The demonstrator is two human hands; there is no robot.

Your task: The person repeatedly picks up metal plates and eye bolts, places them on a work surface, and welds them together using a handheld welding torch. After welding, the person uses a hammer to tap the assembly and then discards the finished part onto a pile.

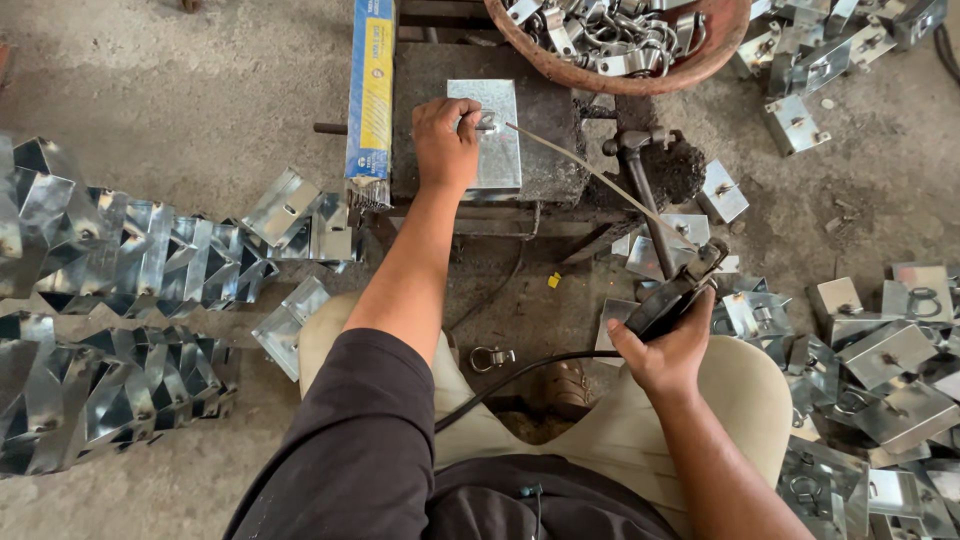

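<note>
The left hand (445, 140) rested on a small galvanised metal plate (487, 135) that lay flat on the dark steel block (560, 150) serving as a tabletop, far and centre in the scene; its fingers (470, 118) were pinching a small metal ring fitting (487, 122) against the plate's upper part. The right hand (665, 355), nearer and to the right, was curled around the dark handle of a welding electrode holder (675, 295), fingers wrapped tight on the grip. A thin welding rod (590, 170) ran from the holder's clamp up and left, its tip just beside the ring fitting on the plate. A black cable (520, 375) trailed from the holder back toward the person's lap. A blue and yellow carton (371, 90) stood along the left edge of the block. At the far edge, a reddish round basin (650, 75) held a heap of metal clips. To the left, folded shiny sheet-metal pieces (130, 270) lay in overlapping rows on the concrete floor (200, 90). To the right, many small metal boxes with ring fittings (880, 350) were scattered on the floor. A loose shackle (492, 357) lay on the floor between the person's knees, near the cable.
</note>
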